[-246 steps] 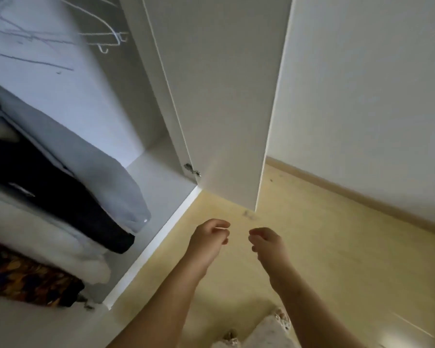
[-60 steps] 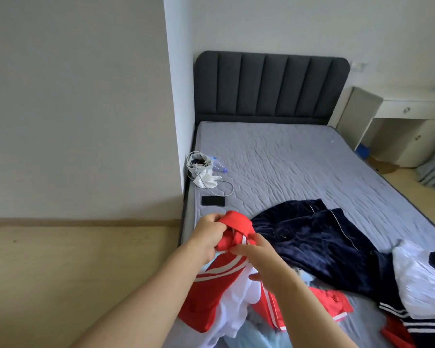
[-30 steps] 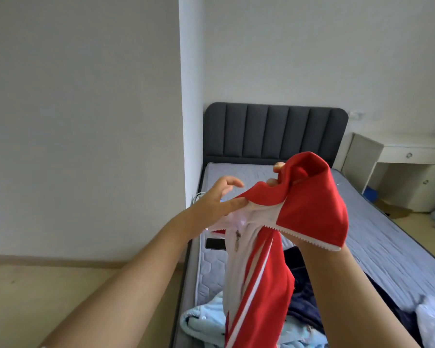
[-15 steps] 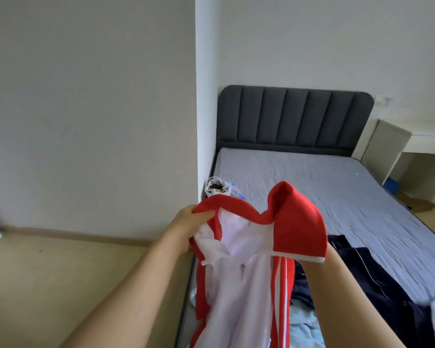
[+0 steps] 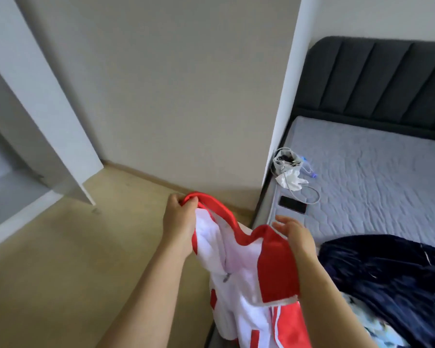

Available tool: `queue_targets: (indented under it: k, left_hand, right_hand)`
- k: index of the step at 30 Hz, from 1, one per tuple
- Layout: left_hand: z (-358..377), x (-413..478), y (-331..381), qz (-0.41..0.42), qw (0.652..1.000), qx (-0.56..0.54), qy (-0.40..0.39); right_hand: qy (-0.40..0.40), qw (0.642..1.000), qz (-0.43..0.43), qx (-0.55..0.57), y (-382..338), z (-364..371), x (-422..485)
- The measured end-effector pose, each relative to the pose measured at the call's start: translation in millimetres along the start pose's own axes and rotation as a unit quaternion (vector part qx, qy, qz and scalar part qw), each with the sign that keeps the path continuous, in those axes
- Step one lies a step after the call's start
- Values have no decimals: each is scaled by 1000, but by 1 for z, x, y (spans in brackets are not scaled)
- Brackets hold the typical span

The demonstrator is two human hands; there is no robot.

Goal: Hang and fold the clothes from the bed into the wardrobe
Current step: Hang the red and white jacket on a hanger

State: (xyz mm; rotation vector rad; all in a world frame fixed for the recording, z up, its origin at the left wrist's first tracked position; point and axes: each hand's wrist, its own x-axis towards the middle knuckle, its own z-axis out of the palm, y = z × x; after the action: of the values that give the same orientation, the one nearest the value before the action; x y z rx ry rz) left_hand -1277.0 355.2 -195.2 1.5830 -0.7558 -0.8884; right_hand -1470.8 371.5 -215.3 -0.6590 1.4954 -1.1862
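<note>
Left hand point(image 5: 180, 222) grips the red collar of the red-white jacket point(image 5: 249, 285); soft white lining faces out, and it hangs limp at the quilted grey bed point(image 5: 374, 184) edge. Right hand point(image 5: 295, 237), fingers straight, props the collar's other side.

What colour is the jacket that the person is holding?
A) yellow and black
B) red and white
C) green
B: the jacket that the left hand grips by the collar is red, with a white lining and white stripes.
</note>
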Motion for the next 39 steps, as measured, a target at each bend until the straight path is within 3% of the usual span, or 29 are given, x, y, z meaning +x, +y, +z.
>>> queue_targets:
  k: [2, 4, 6, 8, 12, 16, 20, 24, 30, 36, 39]
  left_hand:
    - [-21, 9, 5, -6, 999, -36, 27]
    - [-42, 19, 11, -19, 996, -76, 40]
    - [-65, 31, 17, -29, 992, -115, 51]
    - [-94, 45, 24, -26, 986, -152, 69]
    - [-172, 81, 38, -2, 965, -238, 105]
    - [-256, 116, 47, 44, 949, -277, 146]
    - [-336, 135, 41, 101, 974, -116, 168]
    - [-404, 149, 32, 100, 972, 67, 200]
    - [-470, 160, 17, 32, 895, 258, 363]
    - [-516, 192, -2, -10, 876, 178, 449]
    - [-528, 226, -11, -55, 895, 2, 443]
  right_hand:
    - [-41, 999, -10, 11, 3, 35, -11]
    - [-155, 986, -57, -32, 10, 76, -24]
    - [-278, 953, -94, -74, 19, 114, -33]
    - [-334, 923, -116, -152, 29, 155, -40]
    - [-271, 891, -156, -329, 54, 231, -42]
    - [-226, 890, -153, -366, 80, 291, -39]
    - [-168, 926, -150, -303, 87, 359, -48]
    - [-160, 948, -168, -218, 63, 430, -64]
    - [-231, 944, -187, -141, 52, 514, -94]
    - [-313, 924, -175, -135, 64, 587, -104]
    - [-350, 909, -175, -145, 64, 627, -91]
